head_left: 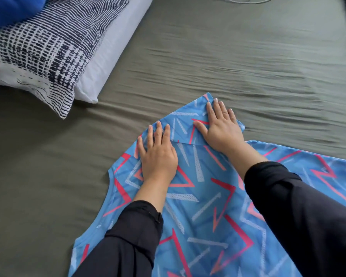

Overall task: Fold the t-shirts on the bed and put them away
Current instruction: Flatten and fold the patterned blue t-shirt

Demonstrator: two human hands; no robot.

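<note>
We see a blue t-shirt (204, 196) with red and white zigzags spread on the grey-green bed (228, 56). Left hand (158, 154) lies flat, fingers straight, pressing the shirt. Right hand (220, 126) also flat, pressing a folded-over part. 2 pillows (48, 47) sit stacked at upper left.

No writing, brand, number or sign can be read anywhere. The light blue t-shirt (206, 198) with pink zigzags and white dotted bars carries only pattern, and the navy-and-white printed pillow (40, 50) seems to bear only abstract dashes, though it is blurred.
</note>
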